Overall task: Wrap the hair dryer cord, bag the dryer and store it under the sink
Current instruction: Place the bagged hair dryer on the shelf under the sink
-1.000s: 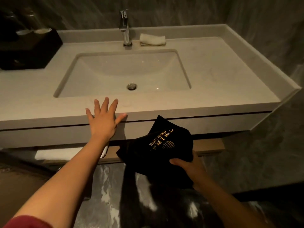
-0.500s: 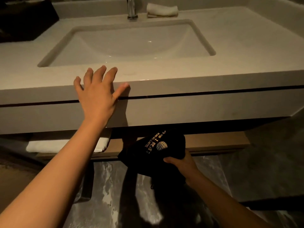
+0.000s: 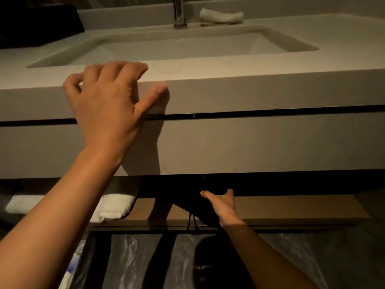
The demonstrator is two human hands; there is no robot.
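The black drawstring bag (image 3: 185, 200) that holds the hair dryer is low under the vanity, over the wooden shelf (image 3: 291, 207). Its upper part is lost in the dark gap below the counter front, and a drawstring dangles from it. My right hand (image 3: 221, 203) grips the bag's right side, thumb on top. My left hand (image 3: 110, 101) rests on the front edge of the pale sink counter (image 3: 250, 88), fingers curled over the top and thumb pressed on the face. The dryer itself is hidden inside the bag.
A folded white towel (image 3: 112, 207) lies on the shelf to the left of the bag. A faucet (image 3: 179, 11) and a rolled white cloth (image 3: 220, 16) stand behind the basin (image 3: 166, 49). A black box (image 3: 37, 24) sits at the counter's back left. Marble floor below.
The view has dropped lower and closer to the vanity. My right hand has pushed the bag further under the counter, over the shelf. My left hand's fingers have curled onto the counter edge.
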